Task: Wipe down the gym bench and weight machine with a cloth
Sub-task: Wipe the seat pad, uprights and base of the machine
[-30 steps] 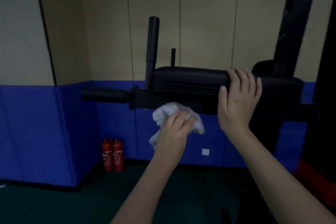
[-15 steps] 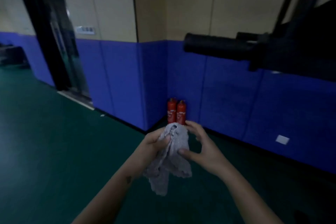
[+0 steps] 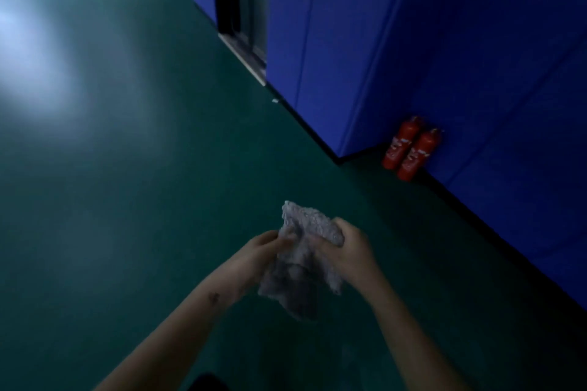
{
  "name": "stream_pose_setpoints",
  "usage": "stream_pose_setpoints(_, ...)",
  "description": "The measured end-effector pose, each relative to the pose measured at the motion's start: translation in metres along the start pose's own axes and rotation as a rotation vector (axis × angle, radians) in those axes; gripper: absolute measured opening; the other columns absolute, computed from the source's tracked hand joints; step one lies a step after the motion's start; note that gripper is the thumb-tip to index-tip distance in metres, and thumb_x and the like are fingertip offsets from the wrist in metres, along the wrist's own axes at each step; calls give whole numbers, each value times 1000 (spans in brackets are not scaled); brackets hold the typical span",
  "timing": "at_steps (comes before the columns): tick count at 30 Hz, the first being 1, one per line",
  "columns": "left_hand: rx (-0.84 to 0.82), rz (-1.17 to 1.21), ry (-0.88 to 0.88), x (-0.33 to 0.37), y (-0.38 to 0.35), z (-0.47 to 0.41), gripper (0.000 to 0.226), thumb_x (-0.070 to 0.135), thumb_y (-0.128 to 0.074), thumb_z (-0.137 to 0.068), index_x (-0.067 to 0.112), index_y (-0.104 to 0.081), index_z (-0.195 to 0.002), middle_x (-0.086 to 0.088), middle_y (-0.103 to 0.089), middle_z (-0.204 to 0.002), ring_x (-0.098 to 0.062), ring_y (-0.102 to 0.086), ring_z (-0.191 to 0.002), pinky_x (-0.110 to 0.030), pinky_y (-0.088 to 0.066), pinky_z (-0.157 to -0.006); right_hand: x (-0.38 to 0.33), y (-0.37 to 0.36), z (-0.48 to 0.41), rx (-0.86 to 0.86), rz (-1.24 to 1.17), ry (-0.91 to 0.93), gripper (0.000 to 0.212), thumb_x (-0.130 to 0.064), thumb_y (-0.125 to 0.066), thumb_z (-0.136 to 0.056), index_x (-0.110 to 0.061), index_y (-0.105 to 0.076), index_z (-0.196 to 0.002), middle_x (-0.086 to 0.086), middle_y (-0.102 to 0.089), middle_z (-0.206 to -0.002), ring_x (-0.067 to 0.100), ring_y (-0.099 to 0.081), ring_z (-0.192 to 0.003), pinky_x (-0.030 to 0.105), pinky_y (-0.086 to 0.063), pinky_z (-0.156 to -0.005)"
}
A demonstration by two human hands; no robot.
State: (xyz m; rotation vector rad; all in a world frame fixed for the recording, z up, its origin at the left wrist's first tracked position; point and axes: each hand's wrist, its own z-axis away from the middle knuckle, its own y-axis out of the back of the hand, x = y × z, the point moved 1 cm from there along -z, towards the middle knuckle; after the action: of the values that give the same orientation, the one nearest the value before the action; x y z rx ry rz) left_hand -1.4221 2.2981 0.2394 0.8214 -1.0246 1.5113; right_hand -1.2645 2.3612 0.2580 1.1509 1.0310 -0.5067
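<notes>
A crumpled pale grey cloth (image 3: 301, 267) hangs between both hands above the green floor, low in the middle of the head view. My left hand (image 3: 259, 255) pinches its left side. My right hand (image 3: 347, 251) grips its upper right part, fingers curled round the fabric. The cloth's lower end dangles loose below the hands. No gym bench and no weight machine appear in this view.
Two red fire extinguishers (image 3: 408, 149) stand on the floor in the corner of the blue padded wall (image 3: 476, 73). A dark doorway (image 3: 241, 6) with a metal threshold lies at the upper middle. Green floor (image 3: 127, 168) spreads to the left, with a bright glare patch.
The view has swung left and down, away from the black padded machine arm. My right hand left that pad and joined my left hand on the cloth, now held lower.
</notes>
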Motion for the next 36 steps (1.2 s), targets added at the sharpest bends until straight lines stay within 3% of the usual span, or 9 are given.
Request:
stream_pose_setpoints(3, 103, -235, -82, -13, 34, -9, 50, 34, -74, -57, 1, -64, -93, -9, -66, -88, -19, -61, -78, -39, -51, -76, 2, -19, -21, -168, -40, -37, 29, -19, -73, -78, -12, -48, -92, -1, -57, -84, 4, -54, -69, 14, -43, -57)
stream_pose_setpoints(6, 43, -267, -116, -18, 59, -31, 27, 26, -67, -63, 11, -64, -85, 6, -65, -76, -7, -59, -72, -25, -49, -66, 13, -28, -43, -406, -11, -98, 52, -17, -77, -74, -21, -48, -117, -1, -56, -113, 8, -57, -100, 20, -50, -83)
stream_pose_setpoints(8, -78, -386, -133, -9, 72, -51, 22, 28, -65, -63, 17, -64, -82, 10, -64, -73, -3, -57, -70, -22, -47, -65, 21, -32, -60, -421, 146, -67, 45, -19, -79, -71, -18, -55, -109, 2, -53, -112, 14, -53, -104, 23, -44, -87)
stream_pose_setpoints(11, -229, -551, -116, 5, 89, -95, 21, 37, -58, -58, 25, -61, -74, 10, -58, -72, -4, -52, -70, -23, -44, -64, 34, -39, -87, -359, 178, -52, 24, -19, -78, -71, -9, -61, -83, 3, -61, -91, 12, -56, -85, 29, -43, -72)
stream_pose_setpoints(16, -234, -871, -198, 40, 123, -178, 16, 21, -61, -78, 12, -64, -91, -1, -61, -78, -9, -53, -73, -29, -46, -70, 30, -50, -148, -79, 193, -188, 20, -21, -69, -81, -8, -64, -96, 5, -69, -91, 16, -62, -82, 35, -49, -72)
stream_pose_setpoints(20, -227, -1039, -244, 66, 159, -238, 19, 15, -58, -83, 11, -67, -99, 15, -59, -71, 9, -52, -61, -6, -37, -62, 37, -51, -194, 74, 238, -331, 22, -28, -65, -83, -8, -58, -78, 12, -65, -75, 25, -59, -68, 38, -45, -58)
stream_pose_setpoints(23, -243, -1111, -236, 71, 182, -279, 13, 4, -57, -86, 4, -69, -92, 24, -54, -58, -2, -56, -64, -3, -35, -59, 54, -45, -201, 231, 270, -520, 21, -26, -62, -85, -14, -54, -69, 4, -60, -68, 18, -55, -62, 29, -38, -51)
stream_pose_setpoints(27, -370, -1230, -163, 59, 187, -326, 13, 8, -56, -88, 8, -67, -95, -5, -69, -84, -25, -66, -83, -23, -45, -69, 89, -36, -168, 269, 184, -877, 19, -27, -56, -91, -10, -58, -99, 11, -64, -93, 17, -52, -74, 26, -38, -59)
stream_pose_setpoints(36, -760, -1416, -261, 77, 54, -440, 45, 38, -41, -86, 3, -64, -104, -15, -67, -105, -27, -64, -98, -33, -48, -83, 165, 25, -144, 443, 244, -1253, 34, -31, -50, -92, -6, -58, -114, 12, -66, -112, 25, -62, -99, 28, -45, -78)
